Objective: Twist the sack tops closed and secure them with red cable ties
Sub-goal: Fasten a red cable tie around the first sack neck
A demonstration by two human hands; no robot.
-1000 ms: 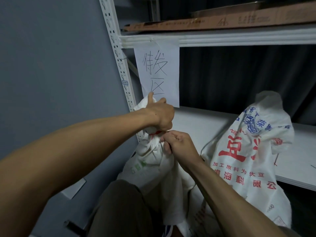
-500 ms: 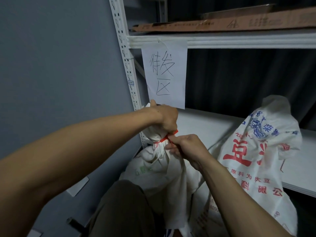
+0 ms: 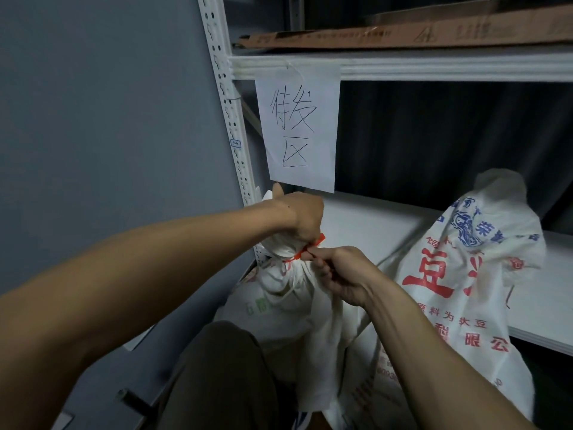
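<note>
Two white sacks by the shelf [image 3: 387, 231], left hand [image 3: 302, 220] fisted tight round the nearer sack [image 3: 294, 293] at its twisted neck, right hand [image 3: 339, 274] pinching the red cable tie [image 3: 305, 251] looped there, printed sack [image 3: 471, 274] leaning on the shelf edge, top untied

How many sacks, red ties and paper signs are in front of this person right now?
Sacks: 2, the sack being tied and the printed sack
Red cable ties: 1, the red cable tie at the neck, with the left hand and right hand on it
Paper signs: 1, the paper sign
Total: 4
</note>
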